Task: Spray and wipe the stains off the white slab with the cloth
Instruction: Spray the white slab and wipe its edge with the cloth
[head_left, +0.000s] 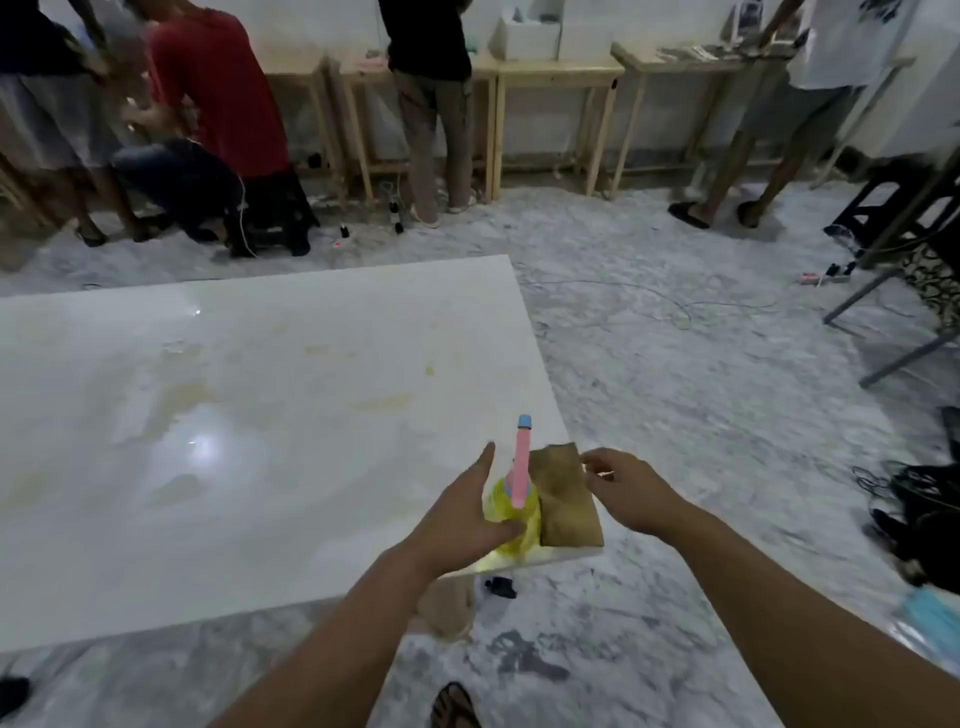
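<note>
Several yellowish stains (382, 401) still unwiped on the white slab (156, 493), spray bottle (511, 501) and cloth (566, 501) side by side at its near right corner, left hand (467, 512) curling round the bottle, right hand (631, 486) loosely spread beside the cloth, holding nothing.

No text, label, brand, number or sign can be read anywhere in this view. The yellow spray bottle (506, 512) near the right corner of the white slab (234, 415) shows no legible print, and the white boxes (530, 34) on the wooden tables (550, 70) beyond the slab are too blurred to tell.
</note>
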